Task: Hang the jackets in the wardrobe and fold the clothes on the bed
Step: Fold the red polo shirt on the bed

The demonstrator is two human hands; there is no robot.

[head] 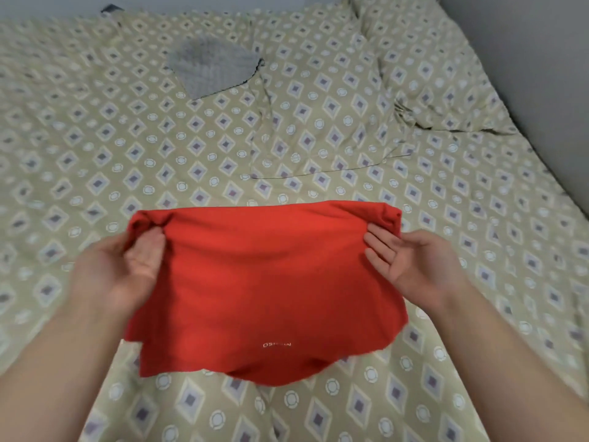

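- Red garment (271, 282) hangs between my hands over the bed (95, 138) — its long axis runs left to right.
- Left hand (127, 266) fingers grip the top-left corner; right hand (408, 263) pinches the top-right — both equally near.

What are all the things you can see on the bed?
red shirt: one, red, held up over the near part of the bed
cloth: one, grey, folded, on the far part of the bed
pillows: two it seems, same pattern as the sheet, far right of the bed
sheet: one, beige with diamond shapes, covering the bed
wall: one, grey, on the right
left hand: one, pinches the shirt's top left corner
right hand: one, holds the shirt's top right corner
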